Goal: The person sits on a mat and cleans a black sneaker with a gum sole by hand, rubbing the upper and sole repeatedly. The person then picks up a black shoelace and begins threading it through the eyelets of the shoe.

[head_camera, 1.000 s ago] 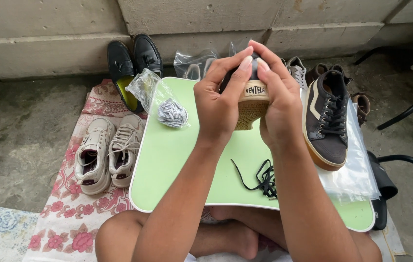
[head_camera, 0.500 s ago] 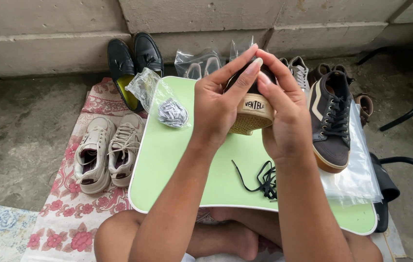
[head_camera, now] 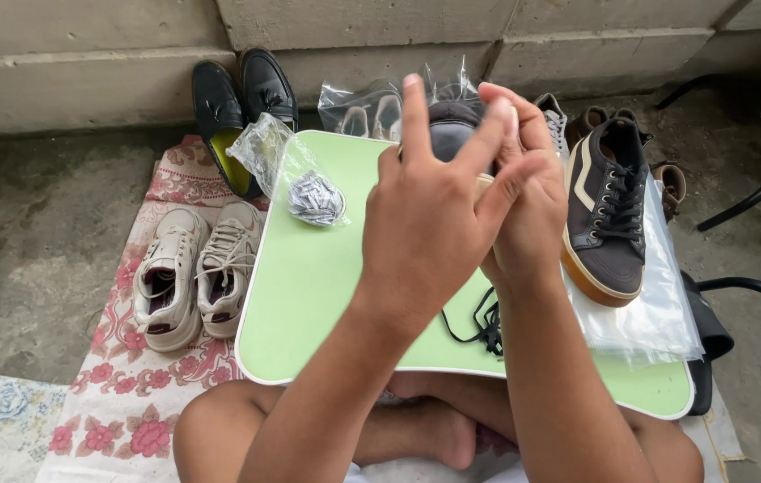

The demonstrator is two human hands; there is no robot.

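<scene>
Bare hands [head_camera: 452,215], bare forearms, no sleeves, bare crossed legs, bare foot

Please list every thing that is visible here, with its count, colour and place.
held shoe: one, dark, between both hands above the tray
tray: one, light green, on the lap
dark sneaker: one, brown-black, tray's right side on clear plastic
loose lace: one, black, on the tray
bagged laces: one bundle, grey, tray's left corner
beige sneakers: two, on the floral mat
black dress shoes: two, by the wall
left hand: one, gripping the shoe
right hand: one, gripping the shoe
</scene>
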